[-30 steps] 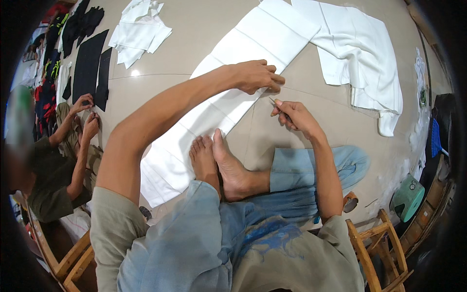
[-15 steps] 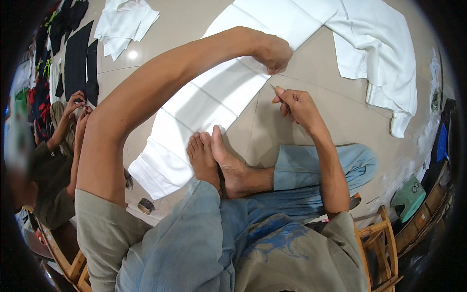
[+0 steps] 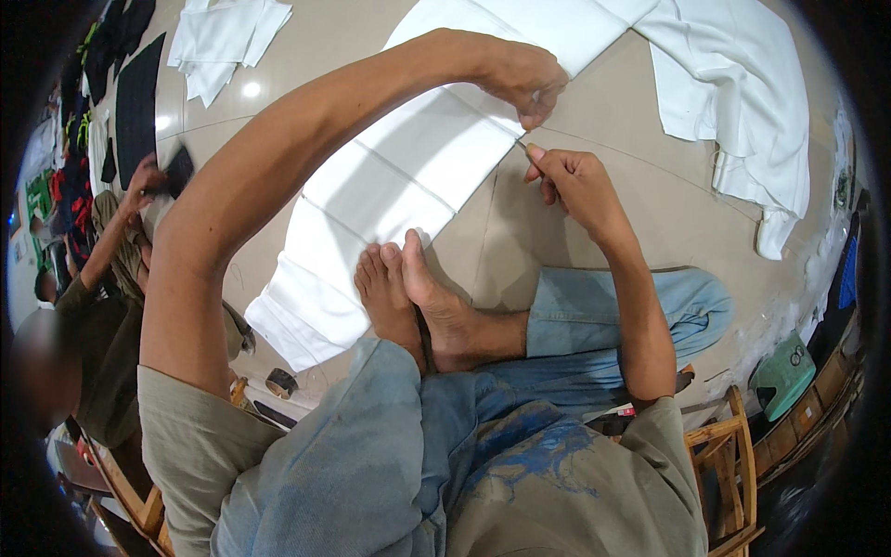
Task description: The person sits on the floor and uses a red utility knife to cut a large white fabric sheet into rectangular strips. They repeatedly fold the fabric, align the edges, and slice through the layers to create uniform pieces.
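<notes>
My left hand [image 3: 534, 85] is closed at the right edge of the long white fabric panel [image 3: 399, 204], which is crossed by seam lines, its fingers pinching that edge. Just below it, my right hand [image 3: 571, 186] grips a thin pointed tool [image 3: 522, 143] between thumb and curled fingers, the tip at the panel's edge by my left fingertips. What exactly my left fingertips hold is partly hidden. My bare feet [image 3: 413, 306] rest against the panel's lower part.
White cloth [image 3: 724, 93] lies right, white pieces [image 3: 223, 37] upper left. Left, a co-worker's hand [image 3: 141, 181] handles dark cloth [image 3: 176, 172] by a black piece [image 3: 137, 93]. Wooden frames [image 3: 738, 446] flank me; a green stool [image 3: 780, 376] is at right. A small roll [image 3: 281, 381] lies near my legs.
Both my hands have moved up and slightly right along the panel; the tool's tip has come nearer the edge. The co-worker's hand has lifted some dark cloth.
</notes>
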The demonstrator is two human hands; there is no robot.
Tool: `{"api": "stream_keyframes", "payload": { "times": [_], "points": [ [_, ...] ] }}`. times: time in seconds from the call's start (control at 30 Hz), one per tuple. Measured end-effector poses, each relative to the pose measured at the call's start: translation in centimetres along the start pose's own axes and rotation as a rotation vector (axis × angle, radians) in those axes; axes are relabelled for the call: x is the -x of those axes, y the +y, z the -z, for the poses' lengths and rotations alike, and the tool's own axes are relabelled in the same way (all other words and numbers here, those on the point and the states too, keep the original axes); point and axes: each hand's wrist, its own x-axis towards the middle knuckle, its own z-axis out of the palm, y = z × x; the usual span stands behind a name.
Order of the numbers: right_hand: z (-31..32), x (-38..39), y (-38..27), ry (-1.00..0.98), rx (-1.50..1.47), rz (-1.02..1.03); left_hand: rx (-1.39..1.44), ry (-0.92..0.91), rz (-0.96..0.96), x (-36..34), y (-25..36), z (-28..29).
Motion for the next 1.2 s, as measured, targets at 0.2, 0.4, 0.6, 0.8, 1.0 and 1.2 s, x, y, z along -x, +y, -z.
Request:
{"api": "stream_keyframes", "payload": {
  "times": [0.2,0.4,0.6,0.8,1.0,1.2],
  "points": [
    [-0.1,-0.2,0.5,0.001,0.018,0.021,-0.052,0.005,0.060,0.0,0.4,-0.1],
    [-0.1,-0.4,0.8,0.002,0.006,0.026,-0.079,-0.025,0.065,0.0,0.7,0.0],
    [0.0,-0.6,1.1,0.001,0.016,0.033,-0.080,-0.008,0.055,-0.1,0.4,-0.1],
    [0.2,0.0,0.4,0.028,0.070,0.015,-0.109,-0.034,0.046,-0.1,0.7,-0.1],
    [5.3,1.9,-1.7,-0.005,0.022,-0.133,-0.314,0.073,-0.054,-1.1,1.7,3.3],
    [9.0,-0.8,-3.8,0.024,0.005,-0.100,-0.709,-0.084,-0.102,-4.6,2.4,7.2]
  ]
}}
